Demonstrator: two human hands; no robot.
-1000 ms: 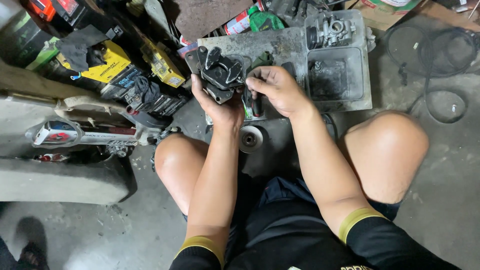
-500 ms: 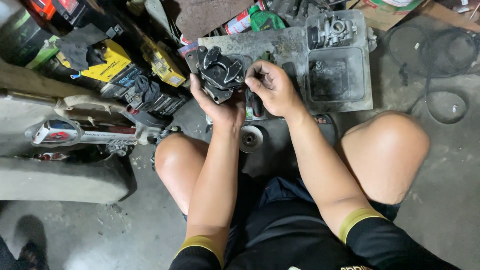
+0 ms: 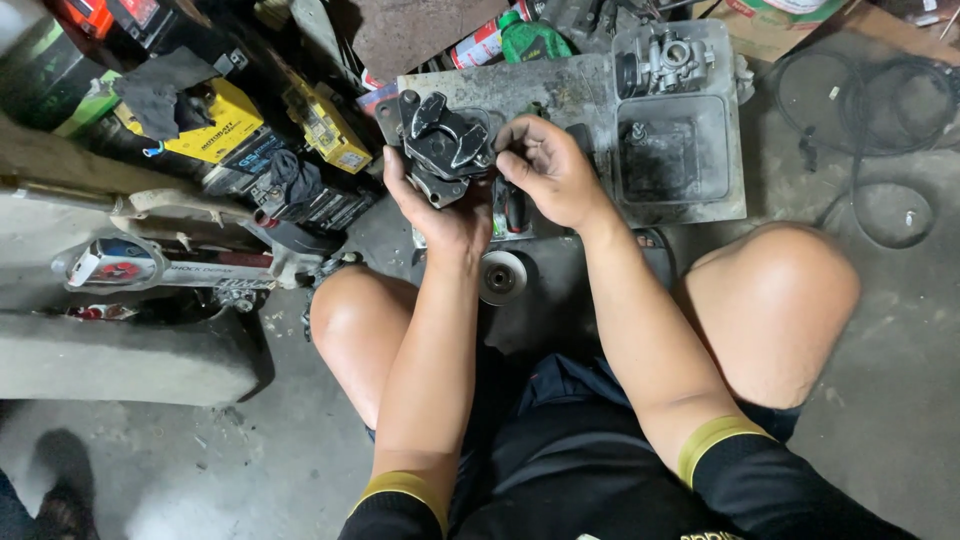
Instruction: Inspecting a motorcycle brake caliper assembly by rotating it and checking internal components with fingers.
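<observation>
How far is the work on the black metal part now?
Done: the black brake caliper is off any vehicle, and the left hand holds it over the grey metal tray. In hand: the right hand works with its fingertips at the caliper's side. Left: a carburetor sits in the tray, untouched. How much remains cannot be told.

The left hand [image 3: 445, 215] covers the underside of the black metal part [image 3: 443, 147], so how the palm meets it cannot be seen. The right hand [image 3: 550, 172] curls its fingers [image 3: 512, 140] inward, and whatever small piece they may pinch is hidden. A red-handled tool [image 3: 510, 210] shows only in a sliver between the two wrists. The round disc [image 3: 502, 276] is partly behind the left forearm. The cable coil [image 3: 868, 120] fades into shadow at the right. The top edge cuts off the spray can [image 3: 478, 45] and the green bottle [image 3: 532, 40]. Both shoulders run past the bottom edge.
</observation>
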